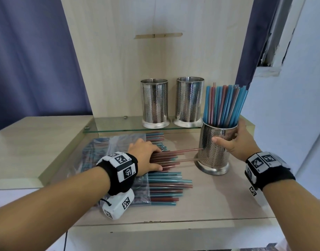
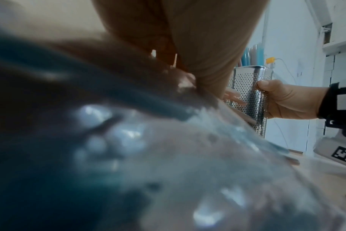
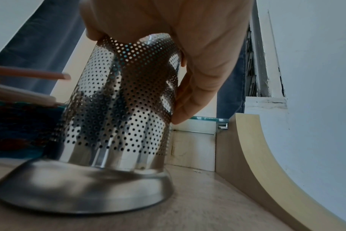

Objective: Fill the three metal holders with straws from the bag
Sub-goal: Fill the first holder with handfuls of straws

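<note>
A perforated metal holder full of blue and red straws stands on the desk at the right, a little tilted. My right hand grips its wall, thumb in front and fingers behind. Two empty holders stand on the glass shelf behind. A clear bag lies on the desk with loose red and blue straws spilling from its mouth. My left hand lies on the red straws with fingers curled round a bundle of them; two red straws reach the held holder.
The wooden back panel rises behind the shelf. A raised wooden ledge borders the desk on the left and a curved side wall on the right. Blue curtains hang at both sides.
</note>
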`<state>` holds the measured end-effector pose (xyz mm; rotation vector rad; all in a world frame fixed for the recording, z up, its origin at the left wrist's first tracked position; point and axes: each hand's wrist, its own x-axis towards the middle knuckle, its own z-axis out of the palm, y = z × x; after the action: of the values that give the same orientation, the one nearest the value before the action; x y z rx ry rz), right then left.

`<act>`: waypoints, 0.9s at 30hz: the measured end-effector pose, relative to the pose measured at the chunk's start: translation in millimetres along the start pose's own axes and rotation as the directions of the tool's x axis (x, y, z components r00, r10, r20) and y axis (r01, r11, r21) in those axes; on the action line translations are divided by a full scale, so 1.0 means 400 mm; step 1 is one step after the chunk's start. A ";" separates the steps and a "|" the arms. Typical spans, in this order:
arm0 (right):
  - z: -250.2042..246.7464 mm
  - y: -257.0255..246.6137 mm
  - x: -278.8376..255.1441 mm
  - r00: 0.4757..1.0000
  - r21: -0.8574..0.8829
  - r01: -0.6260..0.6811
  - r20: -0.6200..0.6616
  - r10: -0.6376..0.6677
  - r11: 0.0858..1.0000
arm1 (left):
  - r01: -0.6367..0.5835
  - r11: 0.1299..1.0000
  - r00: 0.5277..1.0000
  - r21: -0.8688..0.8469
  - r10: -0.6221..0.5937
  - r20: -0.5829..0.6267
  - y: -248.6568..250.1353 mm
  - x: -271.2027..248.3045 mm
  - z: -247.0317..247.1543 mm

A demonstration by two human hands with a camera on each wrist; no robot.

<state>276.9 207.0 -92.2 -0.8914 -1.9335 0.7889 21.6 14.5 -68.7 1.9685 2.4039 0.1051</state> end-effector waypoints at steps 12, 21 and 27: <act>0.001 -0.031 -0.013 0.999 0.041 0.033 0.002 -0.033 0.999 | -0.048 0.979 0.999 0.196 0.047 0.010 0.034 0.004 -0.027; -0.001 -0.040 -0.010 1.000 0.059 0.012 0.005 -0.013 0.998 | -0.120 0.993 0.982 -0.008 0.118 -0.145 0.036 0.035 -0.130; -0.004 -0.043 -0.012 1.000 0.050 -0.012 0.007 0.012 0.999 | -0.205 0.928 0.968 -0.312 0.145 -0.204 0.042 0.063 -0.207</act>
<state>275.3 193.9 -80.2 -0.8719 -1.9075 0.8448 27.6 39.7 15.5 2.0776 2.1166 0.6712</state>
